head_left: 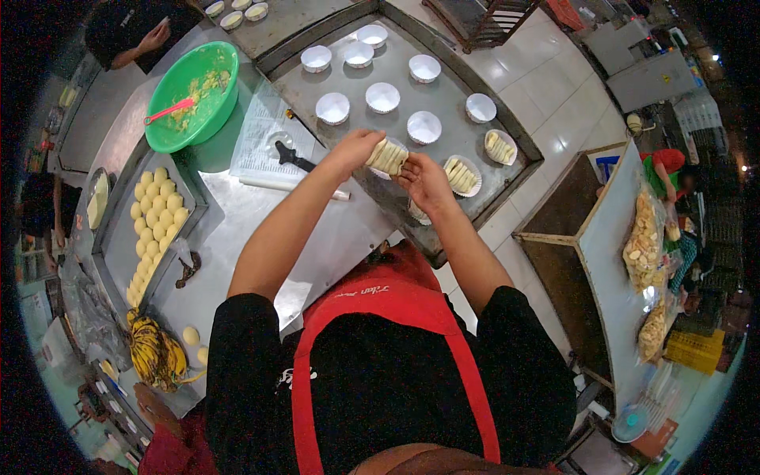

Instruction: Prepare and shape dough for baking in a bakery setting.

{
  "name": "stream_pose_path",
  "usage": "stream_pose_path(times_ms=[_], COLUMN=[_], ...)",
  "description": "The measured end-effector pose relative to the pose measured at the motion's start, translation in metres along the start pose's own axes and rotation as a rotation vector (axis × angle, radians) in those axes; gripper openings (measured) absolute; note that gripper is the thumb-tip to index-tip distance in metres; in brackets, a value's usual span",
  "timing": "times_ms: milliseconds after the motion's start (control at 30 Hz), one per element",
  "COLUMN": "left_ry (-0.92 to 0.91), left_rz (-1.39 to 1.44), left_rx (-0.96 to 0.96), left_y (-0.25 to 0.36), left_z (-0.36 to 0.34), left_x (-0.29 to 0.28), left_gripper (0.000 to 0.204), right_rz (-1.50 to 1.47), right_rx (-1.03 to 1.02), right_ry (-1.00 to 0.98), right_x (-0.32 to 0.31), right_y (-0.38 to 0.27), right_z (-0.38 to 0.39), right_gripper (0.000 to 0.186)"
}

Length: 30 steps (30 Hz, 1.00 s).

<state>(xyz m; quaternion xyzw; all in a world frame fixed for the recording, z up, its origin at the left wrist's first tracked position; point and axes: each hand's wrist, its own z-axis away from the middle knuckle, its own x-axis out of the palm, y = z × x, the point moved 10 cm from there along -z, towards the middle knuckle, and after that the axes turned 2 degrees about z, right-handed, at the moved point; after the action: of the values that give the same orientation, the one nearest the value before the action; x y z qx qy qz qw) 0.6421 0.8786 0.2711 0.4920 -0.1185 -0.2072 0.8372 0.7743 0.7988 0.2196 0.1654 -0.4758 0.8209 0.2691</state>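
Between my two hands is a rolled piece of pale dough (386, 157) with slits across it, over a white paper baking cup. My left hand (356, 150) grips its left end. The fingers of my right hand (423, 179) are closed on the other end. Beneath lies a large metal tray (360, 95) with several white paper cups (383, 97) spaced over it. Similar slit dough rolls sit in a cup near the tray's right corner (499, 147) and in a cup beside my right hand (461, 175). Another cup (419, 210) is partly hidden under my right wrist.
Left of the tray are a green bowl (162, 99) with yellow filling and a pink spatula (169, 112), a black-handled tool (294, 157) and a plastic sheet (257, 131). Dough balls (155, 218) fill another tray; bananas (156, 354) lie nearer. A co-worker's hand (155, 36) shows at upper left.
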Motion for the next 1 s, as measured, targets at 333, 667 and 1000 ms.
stream_pose_path(times_ms=[333, 667, 1000], left_ry=[-0.033, -0.032, -0.048], left_rz=[-0.232, -0.550, -0.553], left_rx=[-0.123, -0.087, -0.015], left_y=[-0.011, 0.003, -0.004], left_z=[-0.037, -0.038, -0.046], left_x=[-0.004, -0.008, -0.008], left_gripper=[0.063, 0.075, 0.072], right_rz=[-0.031, 0.037, -0.054], right_rx=[0.113, 0.150, 0.138], right_ry=[0.026, 0.040, 0.018], right_x=[0.004, 0.009, 0.029], right_y=[0.005, 0.001, -0.011], right_z=[-0.012, -0.011, 0.005], right_gripper=[0.035, 0.036, 0.035])
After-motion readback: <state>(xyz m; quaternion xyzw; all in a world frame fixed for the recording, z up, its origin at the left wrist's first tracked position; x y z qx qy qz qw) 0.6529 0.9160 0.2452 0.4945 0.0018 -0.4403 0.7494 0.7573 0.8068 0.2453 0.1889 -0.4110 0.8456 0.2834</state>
